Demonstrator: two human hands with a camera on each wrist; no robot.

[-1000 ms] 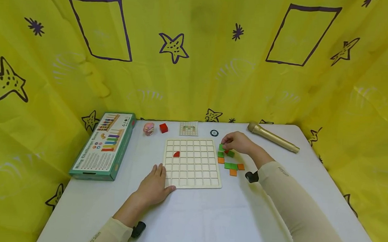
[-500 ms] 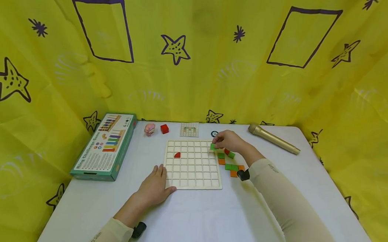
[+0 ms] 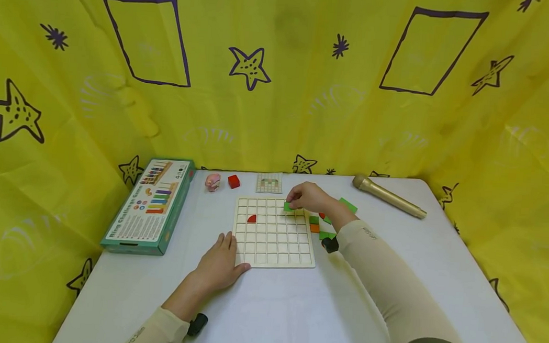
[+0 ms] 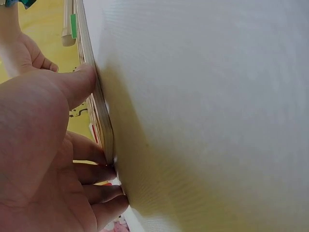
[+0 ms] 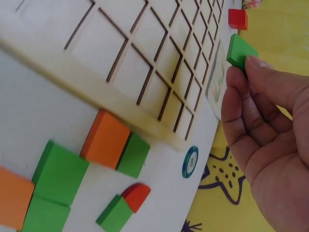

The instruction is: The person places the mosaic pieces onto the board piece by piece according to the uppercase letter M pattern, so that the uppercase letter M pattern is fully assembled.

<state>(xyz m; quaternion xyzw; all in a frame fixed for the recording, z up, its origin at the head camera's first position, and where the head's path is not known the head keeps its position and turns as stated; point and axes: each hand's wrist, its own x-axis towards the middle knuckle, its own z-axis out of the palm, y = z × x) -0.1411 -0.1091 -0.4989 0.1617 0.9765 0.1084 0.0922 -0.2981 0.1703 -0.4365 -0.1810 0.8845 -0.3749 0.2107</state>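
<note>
the right hand [image 3: 307,197] pinches a green square tile [image 3: 288,206] between fingertips and thumb, holding it over the far right part of the wooden grid board [image 3: 273,232], while the left hand [image 3: 220,264] lies open and flat with its fingers against the board's near left edge on the tabletop [image 3: 294,309]. to seat it well, i'd judge the tile should be lowered flat with its edges square to one cell, the left hand bracing the board. being square, the tile has no long axis; in the right wrist view it is tipped, one corner toward the board.

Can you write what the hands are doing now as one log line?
right hand: pinches green tile over grid board | left hand: rests on board corner
</note>
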